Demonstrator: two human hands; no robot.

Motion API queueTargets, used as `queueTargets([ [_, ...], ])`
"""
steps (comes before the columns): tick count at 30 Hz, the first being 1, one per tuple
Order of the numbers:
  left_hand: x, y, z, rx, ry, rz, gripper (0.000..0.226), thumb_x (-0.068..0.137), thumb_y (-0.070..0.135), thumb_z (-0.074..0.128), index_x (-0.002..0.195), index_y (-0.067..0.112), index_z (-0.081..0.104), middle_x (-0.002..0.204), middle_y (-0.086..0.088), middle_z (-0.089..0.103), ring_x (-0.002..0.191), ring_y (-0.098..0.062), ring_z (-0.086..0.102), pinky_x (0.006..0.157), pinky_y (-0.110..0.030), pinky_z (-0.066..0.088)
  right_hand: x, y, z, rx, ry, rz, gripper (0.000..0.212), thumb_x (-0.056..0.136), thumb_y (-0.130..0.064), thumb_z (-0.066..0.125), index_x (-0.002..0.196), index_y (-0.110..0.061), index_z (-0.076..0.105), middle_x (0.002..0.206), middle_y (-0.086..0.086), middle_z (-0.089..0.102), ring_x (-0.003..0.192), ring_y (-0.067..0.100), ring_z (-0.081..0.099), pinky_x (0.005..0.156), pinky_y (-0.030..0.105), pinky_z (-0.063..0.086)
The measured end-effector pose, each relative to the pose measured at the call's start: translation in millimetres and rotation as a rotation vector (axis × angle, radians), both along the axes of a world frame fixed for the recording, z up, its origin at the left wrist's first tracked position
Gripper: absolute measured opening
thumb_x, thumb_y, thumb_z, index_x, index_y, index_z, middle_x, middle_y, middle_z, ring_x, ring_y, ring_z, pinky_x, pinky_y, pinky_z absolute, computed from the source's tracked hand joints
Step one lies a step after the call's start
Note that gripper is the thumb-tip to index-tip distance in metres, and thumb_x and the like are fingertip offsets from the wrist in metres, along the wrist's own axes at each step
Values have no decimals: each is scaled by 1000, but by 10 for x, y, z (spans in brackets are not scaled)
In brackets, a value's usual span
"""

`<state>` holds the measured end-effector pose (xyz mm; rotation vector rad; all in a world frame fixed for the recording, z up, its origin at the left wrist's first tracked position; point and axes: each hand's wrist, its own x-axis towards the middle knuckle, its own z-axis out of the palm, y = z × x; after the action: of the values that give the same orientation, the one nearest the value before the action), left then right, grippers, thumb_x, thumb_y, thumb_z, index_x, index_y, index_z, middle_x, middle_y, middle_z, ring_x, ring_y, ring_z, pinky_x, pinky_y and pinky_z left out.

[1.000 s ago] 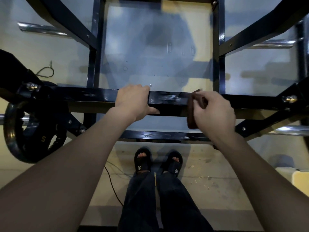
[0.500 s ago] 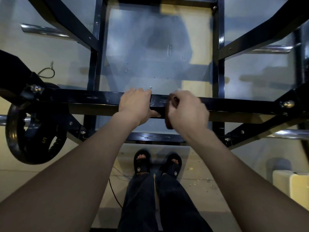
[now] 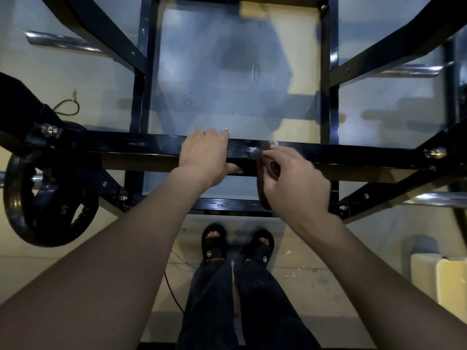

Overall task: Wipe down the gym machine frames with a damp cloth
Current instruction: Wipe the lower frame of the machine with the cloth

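Cloth: dark reddish-brown, in my right hand, draped over the near edge of the black crossbar and hanging down its front face, just beside my left hand.
How the cloth handles: I judge it light, soft and limp; it folds round the bar's corner wherever I press. Best held bunched in the palm so a flat pad meets the metal.
Right hand: fingers curled round the cloth, pinching it against the bar. The hand is blurred, so I cannot tell the exact finger positions.
Left hand: wrapped over the crossbar's top, thumb underneath, gripping it.
How the frame handles: stiff painted steel, glossy, probably slick where damp; I judge it far too heavy to shift, so I brace on it rather than move it.
Counts, as far as visible:
- cloths: one
- upright posts behind the crossbar: two
- chrome pegs: at least four, two each side
- weight plates: one, marked 5, at left
- sandalled feet: two
- pale block at right: one
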<state>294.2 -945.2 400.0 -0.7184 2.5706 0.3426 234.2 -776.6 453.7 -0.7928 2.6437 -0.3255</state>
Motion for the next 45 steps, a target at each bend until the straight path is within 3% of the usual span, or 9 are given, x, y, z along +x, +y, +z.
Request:
queueTargets([
  [4,-6,-1,14,20,-7,5,75,81,75,67,124,16,53,119,-10,60,113,-33,53,86,-40,40,-247,-204,-100,52,-43,-236,17,99,-31,57,109,-30,71,99,-3,70,91,29,69,74,36,49],
  [9,-3,-5,4,-4,10,-10,67,84,71,67,121,17,53,116,-9,60,110,-31,55,78,-38,35,16,-201,-49,16,-3,127,27,99,-37,58,124,-33,67,133,-14,61,105,21,66,78,36,54],
  [15,18,-5,-5,-38,1,-50,73,82,76,63,121,15,52,115,-9,60,109,-31,55,85,-39,40,-276,-229,-138,76,2,-146,15,97,-30,56,104,-27,70,104,-2,70,93,32,68,72,36,48],
  [21,19,-3,-21,-23,7,-51,69,84,72,64,123,16,51,117,-8,59,111,-31,54,85,-39,39,72,-6,-4,-67,23,129,35,95,-33,66,130,-34,70,143,-19,60,113,18,68,87,35,55],
  [26,23,6,-14,-28,11,-49,72,81,75,64,120,17,52,114,-8,59,107,-31,55,88,-39,41,-271,-201,-113,52,-26,-177,16,97,-31,56,104,-28,71,98,-2,70,88,30,67,73,37,51],
  [31,24,-1,-16,-35,25,-38,53,89,55,71,121,18,51,115,-7,59,108,-31,55,85,-39,41,105,-312,-57,-35,-81,109,33,97,-34,60,129,-34,67,140,-14,62,114,24,66,88,40,55],
  [38,18,1,-7,-34,4,-54,74,80,76,65,120,16,51,113,-8,60,107,-30,55,83,-38,38,-363,-264,-98,79,-57,-149,21,95,-30,57,109,-27,72,100,0,71,91,31,68,75,37,53],
  [43,11,3,31,-23,7,-47,71,84,71,64,126,16,50,117,-10,59,109,-31,55,84,-38,40,-3,-173,-15,-11,-74,110,35,98,-34,60,132,-34,66,139,-15,61,113,22,66,89,42,57],
  [45,13,5,38,-35,-3,-58,74,84,72,64,129,15,49,117,-9,60,110,-31,56,87,-39,42,-77,32,31,-11,-29,56,35,96,-35,62,131,-37,67,140,-18,61,112,21,67,88,42,58],
])
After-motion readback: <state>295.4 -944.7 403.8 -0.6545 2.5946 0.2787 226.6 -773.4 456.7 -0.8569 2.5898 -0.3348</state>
